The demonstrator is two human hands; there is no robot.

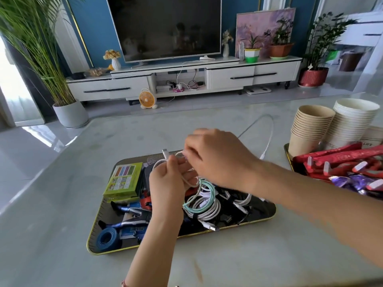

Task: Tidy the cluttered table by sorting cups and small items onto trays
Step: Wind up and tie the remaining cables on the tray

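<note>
Head view: above the tray, fingers of the left hand clamp the white cable coil, the right hand pinches it, its loose tail trailing beyond the right hand.

My left hand and wrist cover the middle of the dark tray, so the red thing and the black box beneath them show only in slivers. Part of the white cable is lost inside my left fingers and under my right hand. My blurred right forearm hides the tray's far right corner. The print on the green box at the tray's left is too small to read. Right of the dark tray, a second tray shows only a corner of its rim beneath paper cups and red packets. The picture's edge cuts off the packets and a printed white cup.
</note>
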